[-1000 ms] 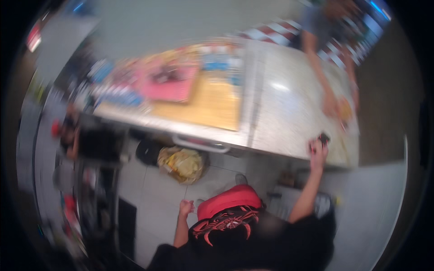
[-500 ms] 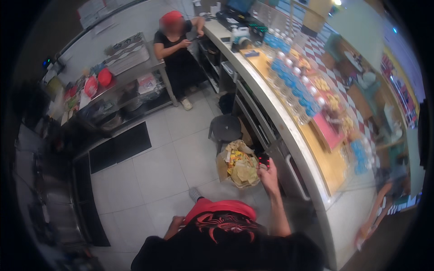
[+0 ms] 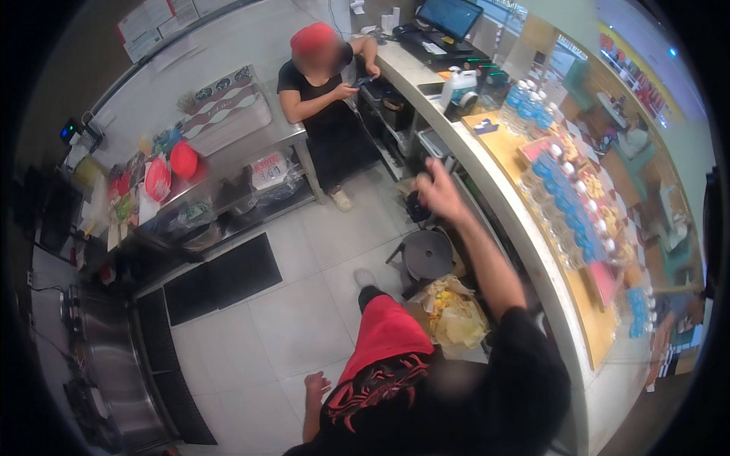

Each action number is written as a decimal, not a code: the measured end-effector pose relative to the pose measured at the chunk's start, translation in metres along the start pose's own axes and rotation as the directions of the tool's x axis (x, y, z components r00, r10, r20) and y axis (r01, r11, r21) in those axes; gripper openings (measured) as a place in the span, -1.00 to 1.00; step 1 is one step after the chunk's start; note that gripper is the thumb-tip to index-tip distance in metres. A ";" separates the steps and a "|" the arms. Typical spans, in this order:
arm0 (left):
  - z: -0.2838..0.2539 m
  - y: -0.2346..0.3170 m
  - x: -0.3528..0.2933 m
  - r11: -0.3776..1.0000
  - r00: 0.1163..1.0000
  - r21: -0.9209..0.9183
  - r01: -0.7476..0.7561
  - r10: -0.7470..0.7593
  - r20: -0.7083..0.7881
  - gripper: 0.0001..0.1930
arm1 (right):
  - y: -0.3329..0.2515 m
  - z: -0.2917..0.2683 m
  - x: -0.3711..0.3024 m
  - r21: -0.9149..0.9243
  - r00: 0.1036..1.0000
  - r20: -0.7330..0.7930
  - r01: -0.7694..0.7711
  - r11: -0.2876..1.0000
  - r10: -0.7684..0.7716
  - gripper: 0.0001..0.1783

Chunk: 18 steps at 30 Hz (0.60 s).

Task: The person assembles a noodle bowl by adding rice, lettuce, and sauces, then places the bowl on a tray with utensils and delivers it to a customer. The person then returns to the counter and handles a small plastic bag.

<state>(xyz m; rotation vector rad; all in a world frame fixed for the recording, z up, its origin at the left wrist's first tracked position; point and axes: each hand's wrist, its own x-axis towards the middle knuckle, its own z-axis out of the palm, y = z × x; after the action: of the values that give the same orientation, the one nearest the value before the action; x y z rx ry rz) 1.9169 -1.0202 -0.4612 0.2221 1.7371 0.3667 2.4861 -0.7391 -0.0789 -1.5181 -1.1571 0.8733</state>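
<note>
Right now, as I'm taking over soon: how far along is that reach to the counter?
Done: right hand is up beside the counter. In hand: unclear whether it holds anything; left hand hangs low, empty. Left: the right hand is not touching the counter yet.

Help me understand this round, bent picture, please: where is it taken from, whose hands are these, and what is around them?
It comes from a wide fisheye camera worn on a person's head, looking down, so straight edges bend. The right hand is raised beside the long counter, fingers spread; whether it holds something I cannot tell. The left hand hangs low over the tiled floor, apparently empty. Below the arm stand a round dark stool and a bin of crumpled yellowish wrappers. The counter carries capped bottles. Farther off, a co-worker in a red cap stands looking at a phone.
</note>
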 end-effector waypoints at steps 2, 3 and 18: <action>0.016 0.038 0.017 0.941 0.974 0.256 -0.223 0.205 0.095 -0.78 | -0.001 -0.026 0.105 -0.124 0.980 -0.076 0.175 0.977 -0.185 -0.57; 0.013 0.040 0.039 0.801 0.902 0.416 -0.431 0.367 0.226 -0.79 | 0.000 -0.041 0.170 -0.241 0.956 -0.097 0.249 0.938 -0.278 -0.56; 0.228 0.472 0.088 0.850 0.978 0.486 -0.203 0.198 0.062 -0.72 | -0.006 -0.372 0.635 -0.787 0.822 -0.569 -0.551 0.278 0.019 -0.70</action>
<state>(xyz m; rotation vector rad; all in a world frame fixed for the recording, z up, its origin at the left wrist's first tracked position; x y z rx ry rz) 2.0973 -0.5229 -0.4078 0.7793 1.7777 0.0634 3.0096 -0.2335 0.0323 -2.8256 -1.0215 -0.1513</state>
